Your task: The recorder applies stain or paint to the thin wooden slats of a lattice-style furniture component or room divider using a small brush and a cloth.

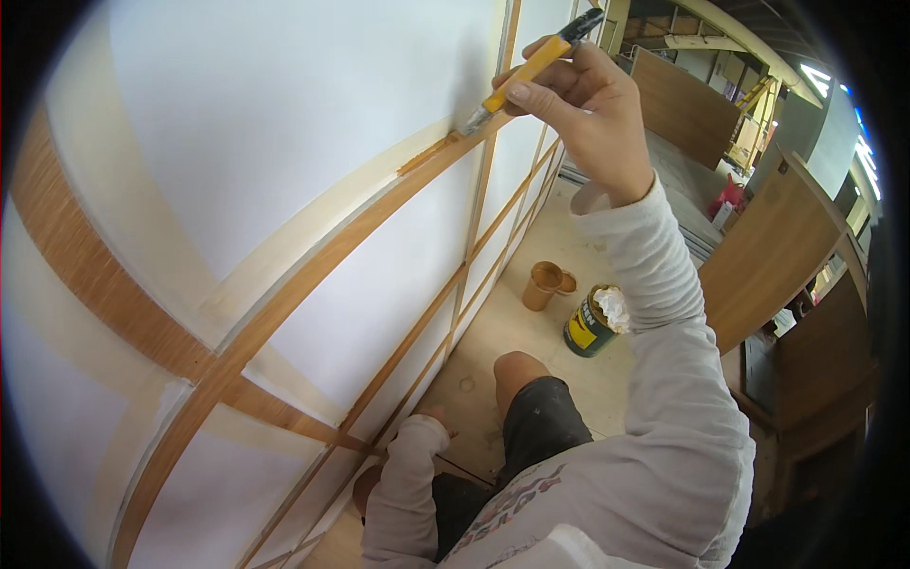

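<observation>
My right hand (pixel 597 104) is raised at the upper middle and closed around a paintbrush (pixel 531 68) with a yellow handle and black end. The brush tips down to the left, its bristles meeting a wooden strip (pixel 341 228) on a panelled frame. A wet, darker brown streak (pixel 428 157) runs along the strip just left of the bristles. Down by the frame's lower part is my left hand (pixel 436 415), mostly hidden past its white sleeve, so its fingers do not show. Masking tape (pixel 284 242) borders the white panels (pixel 284 104).
Right of the frame, a brown plastic cup (pixel 542 286) stands on the pale board floor, beside a green and yellow can (pixel 586 330) with crumpled white material at its top. My bent knee (pixel 519 370) is near them. Wooden panels (pixel 782 237) and a yellow ladder (pixel 754 119) stand farther right.
</observation>
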The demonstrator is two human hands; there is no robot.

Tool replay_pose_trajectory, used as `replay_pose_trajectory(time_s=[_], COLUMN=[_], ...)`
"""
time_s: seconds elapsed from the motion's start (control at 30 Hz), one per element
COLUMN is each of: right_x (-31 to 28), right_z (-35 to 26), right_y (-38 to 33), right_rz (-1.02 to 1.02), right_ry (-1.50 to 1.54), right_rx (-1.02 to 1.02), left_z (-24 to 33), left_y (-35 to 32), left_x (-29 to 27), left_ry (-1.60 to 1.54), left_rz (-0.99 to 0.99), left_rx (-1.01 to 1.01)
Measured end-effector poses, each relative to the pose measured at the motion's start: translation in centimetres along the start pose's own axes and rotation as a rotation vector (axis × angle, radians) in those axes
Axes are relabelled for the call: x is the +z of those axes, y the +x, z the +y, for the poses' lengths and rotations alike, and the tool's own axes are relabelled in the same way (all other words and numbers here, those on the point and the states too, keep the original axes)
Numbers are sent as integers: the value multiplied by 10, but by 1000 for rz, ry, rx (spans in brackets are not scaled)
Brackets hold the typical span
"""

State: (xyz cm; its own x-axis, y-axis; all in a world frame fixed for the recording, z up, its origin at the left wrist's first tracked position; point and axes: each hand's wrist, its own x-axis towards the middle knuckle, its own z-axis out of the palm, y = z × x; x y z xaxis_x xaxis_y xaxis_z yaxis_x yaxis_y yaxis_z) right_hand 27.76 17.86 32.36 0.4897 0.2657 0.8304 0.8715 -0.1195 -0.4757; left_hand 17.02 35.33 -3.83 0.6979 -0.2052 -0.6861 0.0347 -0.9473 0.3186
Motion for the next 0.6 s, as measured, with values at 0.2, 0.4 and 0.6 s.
replay_pose_trajectory(time_s=[0.2,0.4,0.6], right_x=[6,42,64], right_z=[-12,-50,-76], right_y=[-6,-12,1], right_rz=[-52,-62,-60], right_ry=[-452,-202,109], right_rx=[-158,-250,-41], left_z=[-3,-6,-20], left_y=[2,1,19], left_x=[2,0,17], left_ry=[-9,62,-1], left_rz=[-11,27,34], left_rx=[-37,38,27])
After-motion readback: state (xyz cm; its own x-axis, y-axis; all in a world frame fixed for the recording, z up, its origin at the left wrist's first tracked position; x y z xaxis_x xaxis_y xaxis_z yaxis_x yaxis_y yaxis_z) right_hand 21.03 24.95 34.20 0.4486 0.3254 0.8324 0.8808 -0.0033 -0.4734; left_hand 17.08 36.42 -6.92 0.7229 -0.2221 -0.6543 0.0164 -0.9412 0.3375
